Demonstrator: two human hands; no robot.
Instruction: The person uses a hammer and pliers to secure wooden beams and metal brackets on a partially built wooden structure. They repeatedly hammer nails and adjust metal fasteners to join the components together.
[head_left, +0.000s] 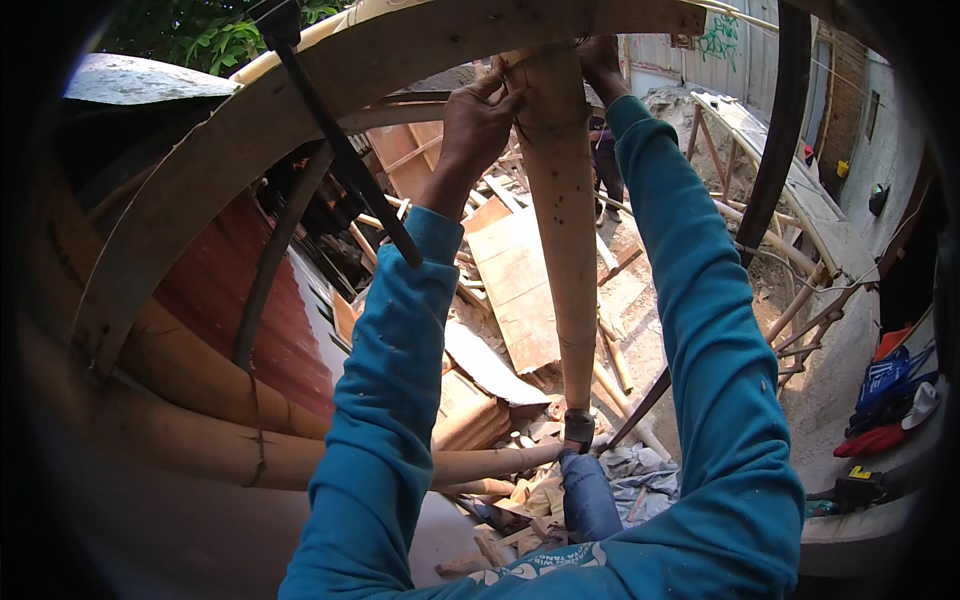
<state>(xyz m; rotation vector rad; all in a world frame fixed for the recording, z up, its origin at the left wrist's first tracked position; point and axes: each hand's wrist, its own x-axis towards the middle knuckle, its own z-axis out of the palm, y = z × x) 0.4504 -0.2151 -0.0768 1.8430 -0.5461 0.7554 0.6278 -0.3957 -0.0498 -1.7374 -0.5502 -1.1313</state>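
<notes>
An upright bamboo pole [556,210] rises in front of me to the underside of a long wooden beam [400,62]. My left hand [478,125] is at the pole's top left side, its fingers bent into a pinch just below the beam. Whatever lies between those fingertips is too small to make out. On the other side of the pole top is my right hand [599,62], its fingers mostly hidden behind the pole and beam. What looks like a thin binding shows where pole and beam meet. Both arms are raised in blue sleeves.
A dark bar [345,135] slants down across the beam beside my left forearm. Thick horizontal bamboo [220,435] crosses low on the left. Below lie plywood sheets [512,280], broken wood and rubble. A person [607,165] stands beyond the pole. Clothes [890,400] lie at right.
</notes>
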